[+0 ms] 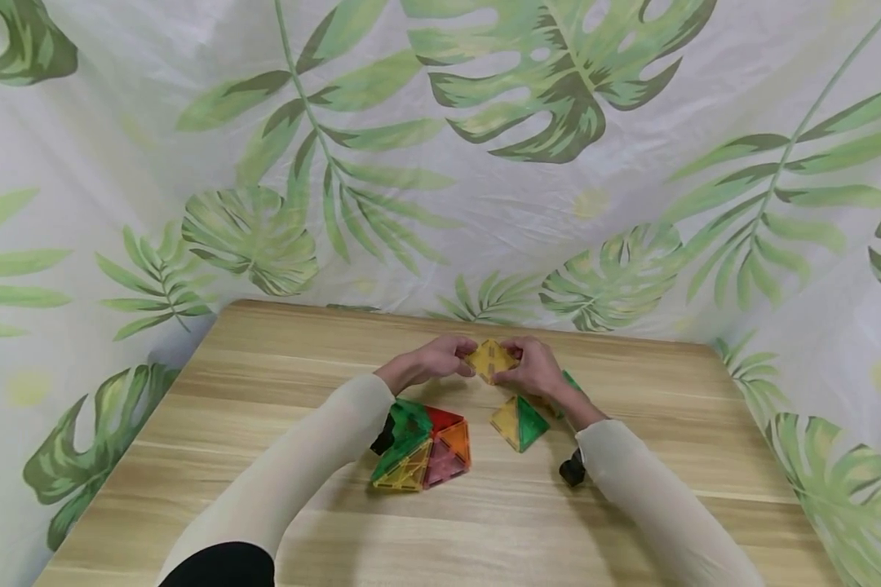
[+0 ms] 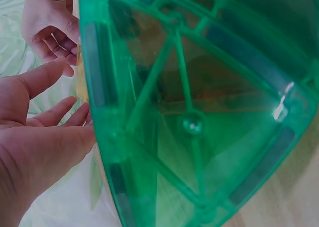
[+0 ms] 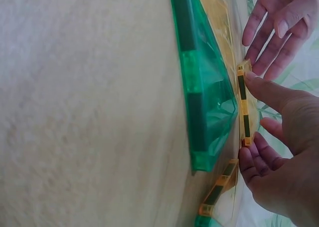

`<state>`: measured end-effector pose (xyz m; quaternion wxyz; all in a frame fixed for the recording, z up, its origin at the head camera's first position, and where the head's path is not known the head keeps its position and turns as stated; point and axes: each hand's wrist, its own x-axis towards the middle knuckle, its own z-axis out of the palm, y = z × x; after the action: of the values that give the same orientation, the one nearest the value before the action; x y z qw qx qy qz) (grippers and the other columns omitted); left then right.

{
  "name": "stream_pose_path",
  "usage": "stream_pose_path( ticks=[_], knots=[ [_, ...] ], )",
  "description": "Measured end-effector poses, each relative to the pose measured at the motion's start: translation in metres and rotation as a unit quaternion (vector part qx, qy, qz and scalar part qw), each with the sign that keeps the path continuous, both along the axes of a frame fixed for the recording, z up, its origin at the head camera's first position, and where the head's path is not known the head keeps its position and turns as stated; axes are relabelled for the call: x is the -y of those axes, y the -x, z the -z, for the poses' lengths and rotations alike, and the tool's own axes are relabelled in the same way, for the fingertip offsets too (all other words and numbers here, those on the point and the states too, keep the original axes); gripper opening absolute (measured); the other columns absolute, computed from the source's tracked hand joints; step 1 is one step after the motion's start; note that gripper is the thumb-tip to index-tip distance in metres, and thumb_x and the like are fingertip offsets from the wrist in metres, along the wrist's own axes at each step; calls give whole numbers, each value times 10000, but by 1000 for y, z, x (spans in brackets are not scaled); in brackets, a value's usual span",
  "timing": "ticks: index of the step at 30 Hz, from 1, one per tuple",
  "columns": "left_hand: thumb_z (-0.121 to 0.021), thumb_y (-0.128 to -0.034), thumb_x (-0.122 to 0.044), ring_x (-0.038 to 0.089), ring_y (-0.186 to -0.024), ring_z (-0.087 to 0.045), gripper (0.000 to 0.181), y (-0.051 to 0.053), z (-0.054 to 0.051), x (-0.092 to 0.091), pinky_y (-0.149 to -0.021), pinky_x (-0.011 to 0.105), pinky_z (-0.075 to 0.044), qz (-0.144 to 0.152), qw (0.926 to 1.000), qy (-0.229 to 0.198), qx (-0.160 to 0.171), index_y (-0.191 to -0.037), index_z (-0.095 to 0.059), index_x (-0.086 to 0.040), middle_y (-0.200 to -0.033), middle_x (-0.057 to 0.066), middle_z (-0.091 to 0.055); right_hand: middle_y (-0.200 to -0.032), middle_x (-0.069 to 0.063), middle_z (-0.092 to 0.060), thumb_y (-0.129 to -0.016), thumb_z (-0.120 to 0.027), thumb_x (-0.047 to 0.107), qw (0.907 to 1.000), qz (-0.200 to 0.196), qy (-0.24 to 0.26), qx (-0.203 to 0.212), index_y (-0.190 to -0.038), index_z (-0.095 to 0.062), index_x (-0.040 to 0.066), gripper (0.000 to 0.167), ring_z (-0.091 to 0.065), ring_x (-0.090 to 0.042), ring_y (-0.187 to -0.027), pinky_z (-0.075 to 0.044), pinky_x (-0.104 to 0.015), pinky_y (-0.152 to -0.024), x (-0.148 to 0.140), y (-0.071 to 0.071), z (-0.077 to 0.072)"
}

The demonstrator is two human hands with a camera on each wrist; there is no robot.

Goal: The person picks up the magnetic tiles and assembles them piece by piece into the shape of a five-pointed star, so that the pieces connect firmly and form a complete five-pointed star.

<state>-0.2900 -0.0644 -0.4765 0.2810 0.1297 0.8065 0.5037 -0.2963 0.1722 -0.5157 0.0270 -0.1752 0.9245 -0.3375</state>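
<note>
At the table's far side, a yellow diamond of magnetic tiles [image 1: 491, 361], with a seam down its middle, is between the two hands. My right hand [image 1: 532, 368] holds it by its right side; in the right wrist view, the thumb and fingers of the right hand [image 3: 289, 142] span the yellow tile's edge [image 3: 244, 105]. On the opposite side, the left hand [image 1: 442, 357] has its fingertips at the left corner, fingers loosely extended. A yellow-and-green tile piece [image 1: 520, 423] lies nearer me. Green plastic [image 2: 199, 137] hides much of the left wrist view.
Beside the left forearm stands a joined group of green, red, orange, pink and yellow magnetic tiles [image 1: 446, 463]. Another green tile [image 1: 571, 381] is partly hidden behind the right wrist. A leaf-print cloth [image 1: 382, 163] hangs beyond the wooden table [image 1: 250, 359].
</note>
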Motion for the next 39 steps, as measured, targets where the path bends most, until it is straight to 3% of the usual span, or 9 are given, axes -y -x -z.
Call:
stream_pose_path(
  ticks=[6, 12, 19, 23, 27, 30, 35, 39],
  knots=[
    [-638, -1032, -27, 363, -1529, -373, 612, 0, -2, 1, -1242, 471, -355, -22, 9999, -128, 111, -1589, -400, 54, -1637, 213, -419, -1172, -192, -657, -787, -963, 190, 9993, -7, 356, -96, -1286, -724, -2, 586, -640, -328, -1038, -569, -488, -898, -1, -1, 2],
    [-659, -1023, -21, 368, -1523, -382, 602, 4, 1, 1, -1230, 486, -370, -97, 9990, -341, 275, -1574, -426, 57, -1620, 214, -439, -1228, -167, -716, -828, -924, 122, 9945, 65, 980, 352, -1258, -731, 18, 483, -657, -326, -1090, -554, -496, -949, -1, -3, 5],
    [-652, -1029, -39, 364, -1477, -442, 561, 3, 1, -1, -1205, 479, -407, -148, 9991, -333, 219, -1550, -468, 56, -1571, 213, -493, -1314, -188, -691, -884, -864, 62, 9782, 111, 1787, 1055, -1241, -717, 0, 391, -553, -401, -1388, -420, -528, -1190, -2, -3, 4],
    [-622, -1035, -32, 328, -1351, -550, 500, 0, -1, -1, -1143, 472, -471, -332, 9988, -356, 78, -1519, -520, 46, -1480, 219, -553, -1367, -191, -672, -902, -845, 54, 9661, 169, 2167, 1391, -1258, -707, 0, 386, -467, -411, -1472, -380, -520, -1216, -3, -4, 2],
    [-609, -1025, -12, 281, -1197, -612, 421, -1, -4, 0, -1054, 454, -535, -687, 9963, -508, -78, -1444, -604, 23, -1382, 212, -596, -1407, -163, -662, -899, -854, 78, 9528, 252, 2511, 1688, -1280, -708, 27, 412, -449, -375, -1492, -389, -512, -1212, -3, -6, -3],
    [-629, -1004, 18, 269, -1175, -616, 383, -2, -6, 2, -1023, 446, -555, -900, 9932, -705, -199, -1387, -645, 14, -1348, 200, -616, -1436, -139, -652, -890, -870, 113, 9456, 268, 2687, 1817, -1290, -715, 52, 433, -442, -359, -1500, -379, -513, -1220, -2, -9, -8],
    [-646, -988, 47, 284, -1154, -645, 339, -4, -11, 9, -1062, 529, -534, -916, 9901, -1023, -284, -1325, -678, 24, -1297, 194, -649, -1448, -112, -655, -895, -873, 159, 9406, 233, 2843, 1844, -1293, -726, 80, 432, -470, -333, -1483, -390, -494, -1216, 2, -16, -15],
    [-654, -989, 52, 265, -1096, -663, 318, -7, -14, 17, -1052, 508, -548, -750, 9891, -1243, -261, -1305, -693, 47, -1224, 189, -686, -1352, -141, -701, -910, -840, 82, 9331, 139, 3084, 1845, -1293, -716, 34, 405, -631, -290, -1313, -538, -405, -1077, 7, -23, -21]
  ],
)
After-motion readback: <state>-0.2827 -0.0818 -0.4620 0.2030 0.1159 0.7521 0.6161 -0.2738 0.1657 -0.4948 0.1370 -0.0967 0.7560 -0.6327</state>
